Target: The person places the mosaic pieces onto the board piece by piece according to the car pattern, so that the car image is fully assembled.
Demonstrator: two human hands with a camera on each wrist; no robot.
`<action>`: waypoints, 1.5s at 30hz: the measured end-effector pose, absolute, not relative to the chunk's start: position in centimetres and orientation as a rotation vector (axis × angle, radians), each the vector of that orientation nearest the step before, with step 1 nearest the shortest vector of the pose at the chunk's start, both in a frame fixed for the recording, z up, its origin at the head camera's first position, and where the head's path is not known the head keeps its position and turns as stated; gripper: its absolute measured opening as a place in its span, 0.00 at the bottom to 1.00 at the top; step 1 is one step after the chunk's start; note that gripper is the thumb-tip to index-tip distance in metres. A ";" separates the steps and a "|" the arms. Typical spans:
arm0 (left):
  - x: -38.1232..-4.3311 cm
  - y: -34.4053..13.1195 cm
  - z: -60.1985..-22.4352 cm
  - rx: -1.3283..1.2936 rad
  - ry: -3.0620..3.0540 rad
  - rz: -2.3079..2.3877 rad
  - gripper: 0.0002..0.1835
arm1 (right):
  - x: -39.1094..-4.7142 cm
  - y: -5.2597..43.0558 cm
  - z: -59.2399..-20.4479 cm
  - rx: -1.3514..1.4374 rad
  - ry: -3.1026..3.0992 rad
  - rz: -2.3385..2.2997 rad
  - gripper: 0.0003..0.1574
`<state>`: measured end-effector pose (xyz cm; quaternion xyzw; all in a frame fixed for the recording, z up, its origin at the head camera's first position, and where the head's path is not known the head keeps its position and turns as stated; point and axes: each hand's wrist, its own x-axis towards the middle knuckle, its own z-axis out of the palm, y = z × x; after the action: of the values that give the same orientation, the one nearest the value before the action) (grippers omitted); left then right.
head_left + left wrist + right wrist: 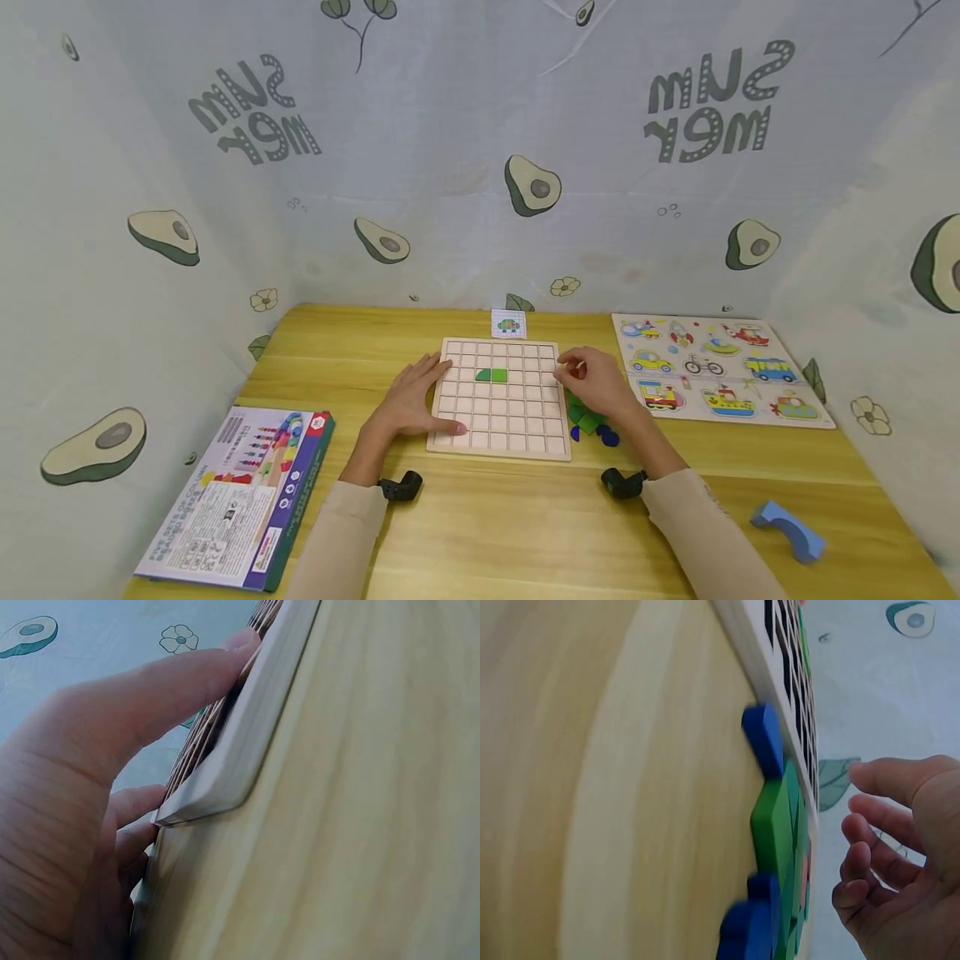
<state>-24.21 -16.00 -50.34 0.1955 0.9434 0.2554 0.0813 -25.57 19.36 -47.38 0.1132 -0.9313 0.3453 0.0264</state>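
Note:
A square wooden grid board (pixel 517 454) lies on the table, with a green quarter-round piece (pixel 483 375) and a green square piece (pixel 499 376) side by side in its cells. My left hand (pixel 408 404) is spread at the board's left side, thumb (pixel 187 682) resting over the front rim and fingertips at the left edge. Above the board's right edge is my right hand (pixel 596 383), its fingers loosely bent. In the right wrist view, a gap shows between thumb and index finger with nothing in it. Green pieces (pixel 772 825) and blue pieces (pixel 763 739) lie beside the board, below this hand.
Behind the board stands a small card (pixel 508 323) with a green animal figure on a grid. A vehicle picture puzzle (pixel 720 371) lies at the back right, and a blue arch block (pixel 789 531) at the front right. A boxed bead set (pixel 240 500) lies at the left.

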 end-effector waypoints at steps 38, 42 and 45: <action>-24.5 -16.1 -50.4 0.579 2.836 0.764 0.65 | -26.6 23.3 -46.9 0.229 -3.015 0.902 0.19; -24.5 -16.1 -50.5 0.579 2.837 0.771 0.65 | -26.6 23.3 -46.8 0.224 -3.048 0.886 0.19; -24.5 -16.1 -50.5 0.578 2.829 0.774 0.65 | -26.7 23.3 -46.9 0.213 -3.060 0.880 0.20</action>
<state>-24.49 -16.13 -50.46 0.1927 0.9436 0.2582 0.0760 -26.68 23.32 -46.87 0.0666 -0.9586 0.2756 -0.0250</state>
